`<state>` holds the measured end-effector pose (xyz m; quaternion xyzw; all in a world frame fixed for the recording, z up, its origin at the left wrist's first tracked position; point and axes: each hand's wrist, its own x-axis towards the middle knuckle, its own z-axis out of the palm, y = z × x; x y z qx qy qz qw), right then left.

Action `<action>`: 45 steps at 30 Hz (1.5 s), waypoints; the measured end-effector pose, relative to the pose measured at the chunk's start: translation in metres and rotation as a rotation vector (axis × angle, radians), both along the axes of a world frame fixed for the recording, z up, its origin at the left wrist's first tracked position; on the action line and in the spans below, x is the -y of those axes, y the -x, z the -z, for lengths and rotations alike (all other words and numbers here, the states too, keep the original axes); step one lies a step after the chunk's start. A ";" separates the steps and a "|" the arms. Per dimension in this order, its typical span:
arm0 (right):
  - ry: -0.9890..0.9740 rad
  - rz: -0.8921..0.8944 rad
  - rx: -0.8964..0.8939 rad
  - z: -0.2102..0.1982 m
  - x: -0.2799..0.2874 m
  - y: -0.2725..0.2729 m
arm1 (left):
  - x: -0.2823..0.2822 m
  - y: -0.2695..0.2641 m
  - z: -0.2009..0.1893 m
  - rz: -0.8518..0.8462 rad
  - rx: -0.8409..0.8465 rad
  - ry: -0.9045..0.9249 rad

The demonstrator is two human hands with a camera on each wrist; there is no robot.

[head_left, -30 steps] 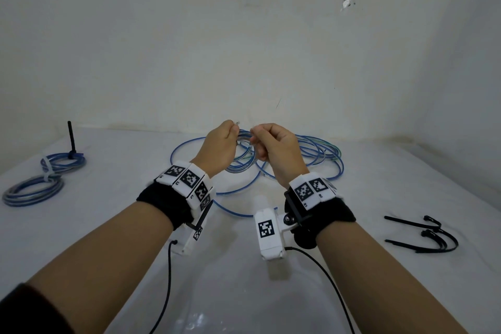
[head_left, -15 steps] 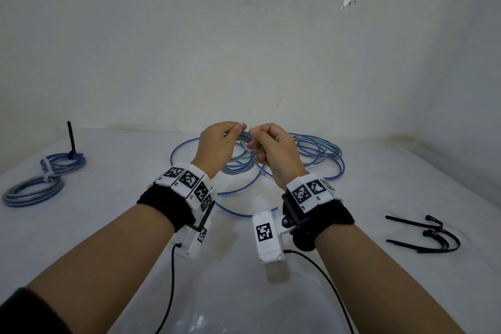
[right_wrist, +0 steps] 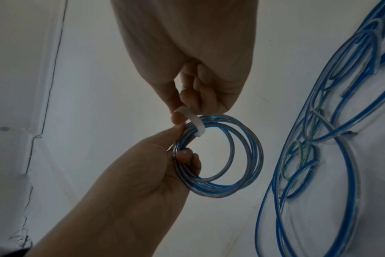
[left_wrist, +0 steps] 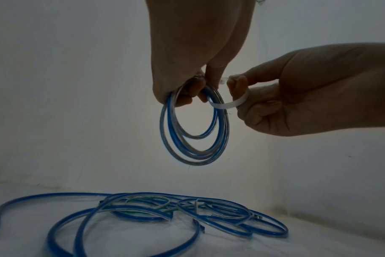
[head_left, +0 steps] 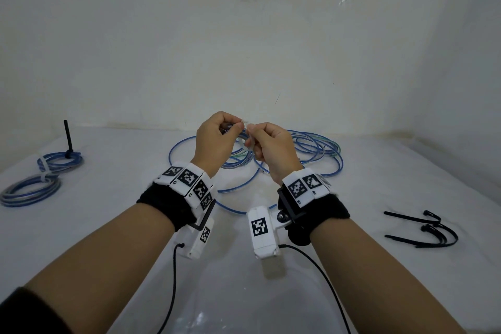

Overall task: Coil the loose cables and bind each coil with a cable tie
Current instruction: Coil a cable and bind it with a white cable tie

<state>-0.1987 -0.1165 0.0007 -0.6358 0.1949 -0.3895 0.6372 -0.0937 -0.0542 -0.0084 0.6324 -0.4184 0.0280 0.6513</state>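
Note:
My left hand (head_left: 217, 138) grips a small blue coil (left_wrist: 193, 132) by its top, above the table; the coil hangs below the fingers (right_wrist: 220, 156). A white cable tie (left_wrist: 229, 102) curves round the coil's strands. My right hand (head_left: 267, 144) pinches this white tie (right_wrist: 191, 121) right beside the left fingers. Below and behind the hands, loose blue cables (head_left: 311, 149) with a green strand lie tangled on the white table (head_left: 271, 293); they also show as loose cables (left_wrist: 165, 213) under the coil.
Two bound blue coils (head_left: 43, 179) lie at the far left, one with a black tie tail (head_left: 68, 138) sticking up. Several black cable ties (head_left: 425, 228) lie at the right. A wall stands close behind the table.
Both hands have risen slightly and stayed close together, the fingertips working the white tie at the coil. Nothing on the table has moved.

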 end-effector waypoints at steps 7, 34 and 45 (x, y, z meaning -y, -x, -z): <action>-0.013 0.003 -0.003 0.003 0.003 0.001 | 0.000 -0.001 0.002 -0.007 0.076 -0.019; -0.325 -0.146 0.032 -0.002 0.017 0.004 | -0.004 -0.011 0.005 0.041 0.497 -0.116; -0.271 0.055 0.012 -0.004 0.030 -0.004 | -0.006 0.001 0.008 0.165 0.309 -0.253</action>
